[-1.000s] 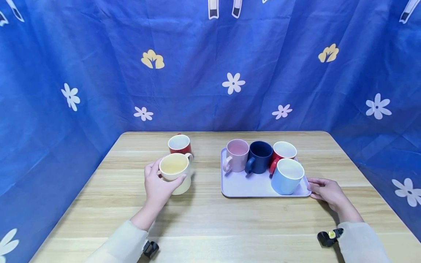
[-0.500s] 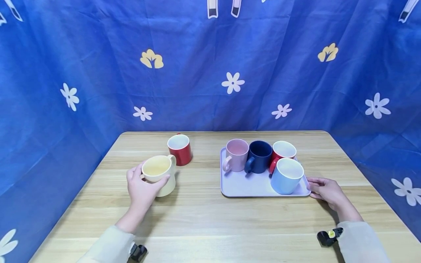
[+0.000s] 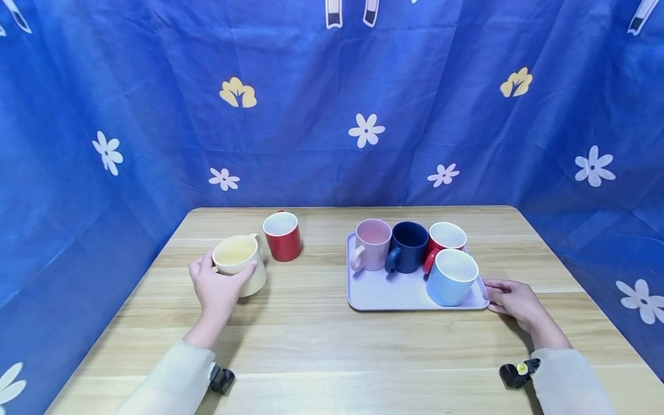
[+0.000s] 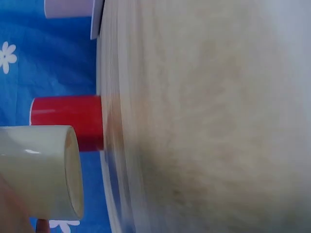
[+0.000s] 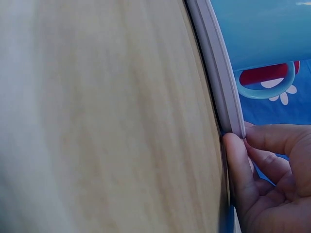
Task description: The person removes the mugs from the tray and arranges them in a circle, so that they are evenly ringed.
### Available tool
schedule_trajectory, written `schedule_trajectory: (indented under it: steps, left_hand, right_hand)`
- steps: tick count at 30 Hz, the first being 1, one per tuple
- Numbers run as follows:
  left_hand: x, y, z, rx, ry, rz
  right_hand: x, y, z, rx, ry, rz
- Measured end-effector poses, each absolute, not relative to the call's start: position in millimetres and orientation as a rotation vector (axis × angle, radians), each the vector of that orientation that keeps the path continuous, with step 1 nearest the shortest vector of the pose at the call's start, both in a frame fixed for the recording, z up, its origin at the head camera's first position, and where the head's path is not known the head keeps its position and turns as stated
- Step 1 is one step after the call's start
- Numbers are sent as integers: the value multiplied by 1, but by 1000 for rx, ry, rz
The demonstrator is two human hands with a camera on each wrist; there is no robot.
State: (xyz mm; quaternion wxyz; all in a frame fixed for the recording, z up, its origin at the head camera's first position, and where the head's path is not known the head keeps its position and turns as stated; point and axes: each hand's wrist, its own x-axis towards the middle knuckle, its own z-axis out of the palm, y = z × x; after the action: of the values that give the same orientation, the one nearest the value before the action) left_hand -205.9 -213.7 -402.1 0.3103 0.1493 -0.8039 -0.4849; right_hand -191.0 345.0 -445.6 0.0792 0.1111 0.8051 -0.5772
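Observation:
My left hand (image 3: pixel 215 288) grips a cream mug (image 3: pixel 253 281) round its body, thumb on the near side and fingers on the far left. In the left wrist view the base of the cream mug (image 4: pixel 74 174) shows a gap from the tabletop. A red mug (image 3: pixel 284 243) with a white inside stands just behind and right of it. At the right, my right hand (image 3: pixel 513 302) pinches the near right corner of a lilac tray (image 3: pixel 389 297). The right wrist view shows thumb and fingertips on the tray's rim (image 5: pixel 228 92).
On the tray stand a pink mug (image 3: pixel 374 248), a dark blue mug (image 3: pixel 410 248), another red mug (image 3: pixel 447 235) and a light blue mug (image 3: pixel 451 282) in front of it. A wooden table (image 3: pixel 321 357) lies beneath, with a patterned blue curtain (image 3: pixel 311 127) behind.
My left hand has carried the cream mug leftward, then slightly back, uncovering the red mug behind it. My right hand and the tray have stayed in place.

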Motion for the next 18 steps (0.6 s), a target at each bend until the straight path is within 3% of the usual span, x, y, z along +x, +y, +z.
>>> schedule_trajectory:
  steps: [18]
  left_hand:
    - [-247,-214,-402,619,-2056,-1302]
  right_hand:
    - [-191,344,-445,320,2414,-1726]
